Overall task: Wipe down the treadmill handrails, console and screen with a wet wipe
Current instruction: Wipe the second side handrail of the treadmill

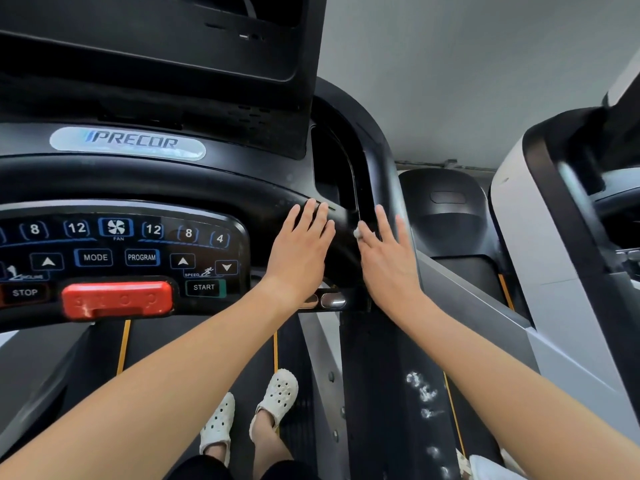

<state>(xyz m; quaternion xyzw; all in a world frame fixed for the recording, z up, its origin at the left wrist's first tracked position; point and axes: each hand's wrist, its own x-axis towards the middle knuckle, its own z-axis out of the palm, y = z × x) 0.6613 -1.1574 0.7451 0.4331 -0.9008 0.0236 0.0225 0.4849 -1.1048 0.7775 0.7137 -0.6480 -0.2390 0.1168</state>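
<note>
A: Step in hand, as I read it: you were wiping the right end of the console [263, 199], where it meets the right handrail [375, 168].

B: Agreed. Your right grip [388, 258] lay flat there, fingers straight and slightly spread, pressing down on the wet wipe [356, 233]. Only a small white corner showed at the thumb side. The rest was hidden under the hand, so I couldn't tell if the thumb pinched it.

A: Your left grip [301, 247] was flat too, fingers straight and close together. It rested on the black console edge just beside the right one, holding nothing. Bracing, I'd guess.

B: Progress? Hard to call. The screen [156, 64] was up top, dark, well apart from both hands. The button panel [117, 251] sat left of your left grip, with no hand on it.

A: White smears [420, 393] lay on the black side rail [388, 375], lower right. Residue or foam, unclear.

B: Next move, my judgement: you'd need to drag the wipe along the handrail with flat, steady pressure, then carry on down the side rail over those smears. Spreading the wipe wider under your palm would help.

A: When you crossed the panel, the START button [203, 287] and the red stop clip [117, 299] called for a light touch. A hard press could trigger something.
</note>
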